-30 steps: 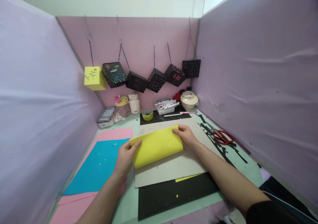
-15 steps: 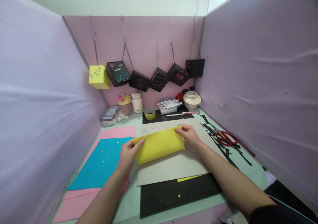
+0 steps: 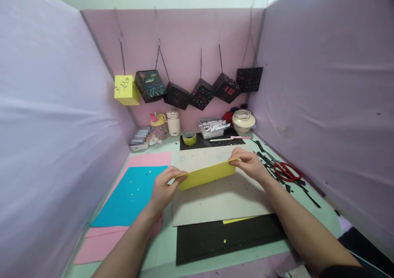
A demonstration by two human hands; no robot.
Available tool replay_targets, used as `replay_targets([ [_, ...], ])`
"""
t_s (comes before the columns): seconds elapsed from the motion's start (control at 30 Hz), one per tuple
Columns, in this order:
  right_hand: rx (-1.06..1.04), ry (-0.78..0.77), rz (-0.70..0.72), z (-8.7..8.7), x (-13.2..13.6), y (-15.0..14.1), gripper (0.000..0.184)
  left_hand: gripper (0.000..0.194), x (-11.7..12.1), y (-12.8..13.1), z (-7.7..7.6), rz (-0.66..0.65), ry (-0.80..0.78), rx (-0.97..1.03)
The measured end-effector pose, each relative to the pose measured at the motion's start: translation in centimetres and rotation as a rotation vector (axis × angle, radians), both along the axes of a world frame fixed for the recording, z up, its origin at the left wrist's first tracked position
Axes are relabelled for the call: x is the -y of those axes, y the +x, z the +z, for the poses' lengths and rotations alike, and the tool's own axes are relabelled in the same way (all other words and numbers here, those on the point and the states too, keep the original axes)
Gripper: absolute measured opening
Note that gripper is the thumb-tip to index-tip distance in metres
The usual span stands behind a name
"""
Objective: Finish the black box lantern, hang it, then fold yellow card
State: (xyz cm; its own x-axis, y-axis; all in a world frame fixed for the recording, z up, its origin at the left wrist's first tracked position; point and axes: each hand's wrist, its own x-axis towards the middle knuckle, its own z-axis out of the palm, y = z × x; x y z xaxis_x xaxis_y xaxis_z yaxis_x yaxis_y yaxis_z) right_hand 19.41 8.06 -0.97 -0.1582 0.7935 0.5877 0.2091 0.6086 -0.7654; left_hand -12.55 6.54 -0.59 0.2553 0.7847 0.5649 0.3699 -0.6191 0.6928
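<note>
A sheet of yellow paper is held above a pale grey board, tilted so that its face looks like a narrow band. At its left end, my left hand pinches the upper edge between thumb and fingers. My right hand grips the upper right corner in the same way. Under the board lies black paper, with a strip of yellow paper showing between them.
Blue paper and pink paper lie at left. Red-handled scissors rest on black scraps at right. Behind stand yellow tape, a box of pens and a cream pot. Decorated boxes hang along the pink back wall.
Both hands have turned the yellow paper so its face appears much narrower. The whole view has shifted slightly. The paper stays held at both ends.
</note>
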Motion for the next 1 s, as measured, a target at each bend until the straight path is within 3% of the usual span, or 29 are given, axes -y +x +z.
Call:
replay_targets([
  [0.1, 0.161, 0.12, 0.003, 1.0, 1.0, 0.7, 0.014, 0.011, 0.0, -0.1, 0.8, -0.039, 0.077, -0.096],
  [0.2, 0.388, 0.268, -0.027, 2.0, 2.4, 1.1, 0.013, 0.014, -0.1, -0.4, 1.8, -0.063, 0.263, -0.237],
  [0.33, 0.701, 0.447, -0.175, 0.9, 4.0, 1.5, 0.017, 0.017, -0.2, -0.3, 1.5, -0.051, 0.485, -0.456],
  [0.47, 0.814, 0.47, -0.225, -2.3, 5.1, 2.0, 0.022, 0.02, 0.1, 0.1, -1.5, -0.164, 0.333, -0.49],
  [0.63, 0.784, 0.34, -0.119, -5.1, 6.0, 2.8, 0.023, 0.028, 1.1, 0.1, -4.7, -0.228, 0.12, -0.544],
  [0.83, 0.695, 0.109, -0.042, -5.9, 6.5, 3.2, 0.021, 0.029, 1.6, -0.1, -5.7, -0.231, -0.01, -0.541],
  [1.0, 0.712, 0.032, -0.049, -6.3, 6.7, 3.4, 0.021, 0.03, 1.5, -0.1, -6.3, -0.236, -0.024, -0.562],
])
